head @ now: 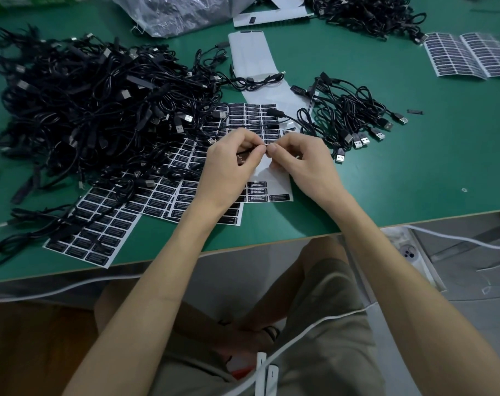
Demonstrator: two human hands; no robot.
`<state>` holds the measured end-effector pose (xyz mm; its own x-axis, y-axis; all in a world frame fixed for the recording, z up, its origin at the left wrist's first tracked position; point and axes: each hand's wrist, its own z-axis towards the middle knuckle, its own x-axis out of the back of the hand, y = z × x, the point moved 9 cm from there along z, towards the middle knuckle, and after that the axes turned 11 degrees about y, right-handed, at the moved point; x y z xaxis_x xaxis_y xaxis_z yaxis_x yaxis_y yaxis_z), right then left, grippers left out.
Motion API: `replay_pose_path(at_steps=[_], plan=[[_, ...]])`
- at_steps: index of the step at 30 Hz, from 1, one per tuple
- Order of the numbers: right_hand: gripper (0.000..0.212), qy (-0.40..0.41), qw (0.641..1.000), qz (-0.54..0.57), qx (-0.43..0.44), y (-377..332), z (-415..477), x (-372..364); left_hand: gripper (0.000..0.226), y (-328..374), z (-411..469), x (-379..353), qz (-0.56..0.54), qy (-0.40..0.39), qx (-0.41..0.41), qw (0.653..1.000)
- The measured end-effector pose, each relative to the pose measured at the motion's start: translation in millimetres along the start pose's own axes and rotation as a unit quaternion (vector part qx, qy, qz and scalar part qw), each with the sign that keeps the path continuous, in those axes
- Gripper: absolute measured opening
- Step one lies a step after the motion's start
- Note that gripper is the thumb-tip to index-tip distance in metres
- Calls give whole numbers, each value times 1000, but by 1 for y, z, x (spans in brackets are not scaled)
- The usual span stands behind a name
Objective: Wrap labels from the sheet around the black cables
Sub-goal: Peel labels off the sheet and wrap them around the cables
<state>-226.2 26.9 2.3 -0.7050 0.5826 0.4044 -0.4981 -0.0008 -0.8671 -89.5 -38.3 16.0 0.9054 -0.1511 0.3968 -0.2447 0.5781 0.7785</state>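
Observation:
My left hand [233, 164] and my right hand [297, 161] meet fingertip to fingertip over a label sheet [267, 187] on the green table [385, 181]. Between them they pinch a thin black cable [248, 127] that runs up to a plug near the sheet's top. A black label [242, 157] shows under my left fingers, at the cable. The sheet below my hands is mostly bare backing with a few black labels left at its lower edge. How far the label is wound round the cable is hidden by my fingers.
A large heap of black USB cables [86, 104] fills the left. A smaller bunch [354, 115] lies right of my hands. Full label sheets [106, 221] spread at front left, more [468, 54] at far right. Empty backing strips [251, 55] and a plastic bag [174, 10] lie behind.

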Motion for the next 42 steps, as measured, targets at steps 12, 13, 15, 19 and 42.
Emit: replay_pose_path(at_steps=[12,13,15,19,42], plan=[[20,154,981,109,-46,12,3,31,17,1,0,3,118,25,-45,992],[20,163,978,116,-53,14,3,32,16,2,0,3,142,30,-54,988],[23,170,975,127,-61,17,3,34,14,3,0,4,163,41,-65,984],[40,142,973,164,-79,14,2,26,13,3,1,8,84,52,-43,994],[11,165,983,67,-43,4,-2,33,24,-20,3,38,-2,177,72,982]])
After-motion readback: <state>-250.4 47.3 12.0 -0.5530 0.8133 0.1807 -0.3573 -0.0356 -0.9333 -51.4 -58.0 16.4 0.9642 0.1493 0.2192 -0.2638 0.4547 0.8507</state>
